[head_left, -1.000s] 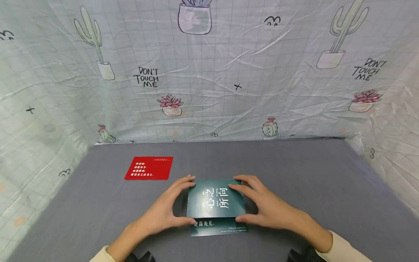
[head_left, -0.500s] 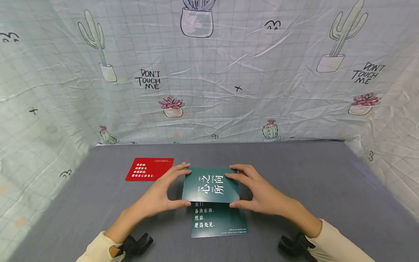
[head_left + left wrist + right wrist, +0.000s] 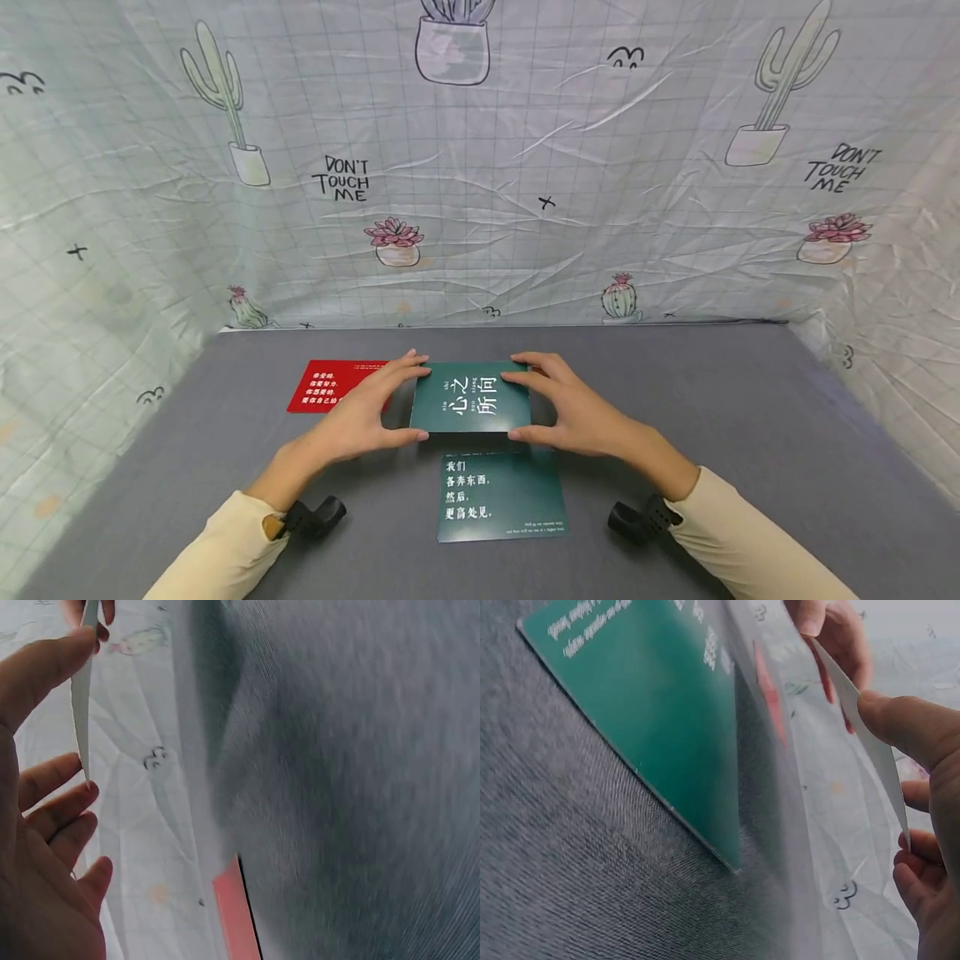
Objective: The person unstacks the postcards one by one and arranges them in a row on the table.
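Note:
A green card [image 3: 435, 400] with large white characters is held above the table between both hands. My left hand [image 3: 365, 417] pinches its left side, thumb at the near edge and fingertips at the far edge. On its right side my right hand [image 3: 577, 408] grips it the same way. Both wrist views show the card nearly edge-on, with a pale underside [image 3: 859, 727]. Nearer to me a second green card [image 3: 517, 496], printed with several lines of white characters, lies flat on the table.
A red card [image 3: 322, 387] with white characters lies at the back left, partly hidden behind my left hand. The grey tabletop [image 3: 675, 392] ends at a cactus-print curtain [image 3: 510, 167]. A black wrist camera [image 3: 318, 517] sits on each wrist.
Both hands have lifted the held green card and carried it away from me and slightly left. It has come off the second green card, now fully uncovered. The red card is partly covered by the left hand.

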### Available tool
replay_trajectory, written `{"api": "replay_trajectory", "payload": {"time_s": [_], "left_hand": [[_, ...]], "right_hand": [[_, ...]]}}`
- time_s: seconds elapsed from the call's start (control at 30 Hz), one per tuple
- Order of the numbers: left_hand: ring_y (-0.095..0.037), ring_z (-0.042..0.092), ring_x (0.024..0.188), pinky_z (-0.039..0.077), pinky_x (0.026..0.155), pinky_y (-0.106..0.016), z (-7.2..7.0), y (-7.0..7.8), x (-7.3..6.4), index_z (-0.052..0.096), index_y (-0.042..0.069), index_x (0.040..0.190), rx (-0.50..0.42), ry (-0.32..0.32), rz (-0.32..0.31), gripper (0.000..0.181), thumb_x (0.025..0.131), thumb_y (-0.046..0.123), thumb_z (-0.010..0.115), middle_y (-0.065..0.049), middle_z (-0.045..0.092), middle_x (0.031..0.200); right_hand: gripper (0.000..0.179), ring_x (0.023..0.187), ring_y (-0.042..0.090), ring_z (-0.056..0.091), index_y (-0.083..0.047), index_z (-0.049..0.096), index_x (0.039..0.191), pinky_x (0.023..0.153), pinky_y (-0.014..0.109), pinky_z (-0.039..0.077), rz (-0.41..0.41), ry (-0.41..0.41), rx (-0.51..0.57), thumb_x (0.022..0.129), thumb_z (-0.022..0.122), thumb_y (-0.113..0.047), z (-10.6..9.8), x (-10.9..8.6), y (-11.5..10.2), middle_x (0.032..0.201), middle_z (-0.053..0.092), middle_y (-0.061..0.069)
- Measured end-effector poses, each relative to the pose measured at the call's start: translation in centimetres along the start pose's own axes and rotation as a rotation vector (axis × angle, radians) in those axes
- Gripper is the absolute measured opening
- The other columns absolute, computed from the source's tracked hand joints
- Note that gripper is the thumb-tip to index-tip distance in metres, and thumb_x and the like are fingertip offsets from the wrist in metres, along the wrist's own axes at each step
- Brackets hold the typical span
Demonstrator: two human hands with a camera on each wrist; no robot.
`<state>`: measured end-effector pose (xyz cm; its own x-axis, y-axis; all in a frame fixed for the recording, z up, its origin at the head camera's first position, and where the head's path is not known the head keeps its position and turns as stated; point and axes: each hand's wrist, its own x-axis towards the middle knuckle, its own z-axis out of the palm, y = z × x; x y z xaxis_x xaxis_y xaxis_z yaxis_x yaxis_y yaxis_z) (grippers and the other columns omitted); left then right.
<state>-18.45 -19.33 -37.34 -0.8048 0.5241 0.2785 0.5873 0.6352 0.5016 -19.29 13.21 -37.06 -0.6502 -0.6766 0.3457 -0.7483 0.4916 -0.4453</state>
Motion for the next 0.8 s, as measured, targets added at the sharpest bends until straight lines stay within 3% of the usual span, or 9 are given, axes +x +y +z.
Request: {"api": "replay_trajectory", "payload": {"time_s": [0.2, 0.8], "left_hand": [[-0.024, 0.023, 0.141, 0.045, 0.095, -0.05, -0.4, -1.1, 0.5, 0.045, 0.013, 0.14, 0.008, -0.012, 0.003, 0.082, 0.07, 0.036, 0.082, -0.004, 0.034, 0.151], [-0.025, 0.019, 0.142, 0.034, 0.103, -0.054, -0.8, -3.9, 1.3, 0.042, 0.013, 0.143, -0.04, -0.093, -0.13, 0.085, 0.071, 0.032, 0.083, -0.004, 0.034, 0.151]], "right_hand": [[0.07, 0.133, 0.024, 0.031, -0.013, 0.05, 0.139, 0.1, 0.048, 0.038, 0.04, -0.015, -0.029, 0.082, 0.073, -0.047, 0.6, 1.1, 0.4, 0.147, 0.034, 0.01], [0.071, 0.137, 0.025, 0.028, -0.014, 0.048, 0.14, 0.103, 0.048, 0.037, 0.136, -0.092, -0.016, 0.083, 0.069, -0.051, 2.9, 3.7, 1.8, 0.15, 0.031, 0.01]]}}
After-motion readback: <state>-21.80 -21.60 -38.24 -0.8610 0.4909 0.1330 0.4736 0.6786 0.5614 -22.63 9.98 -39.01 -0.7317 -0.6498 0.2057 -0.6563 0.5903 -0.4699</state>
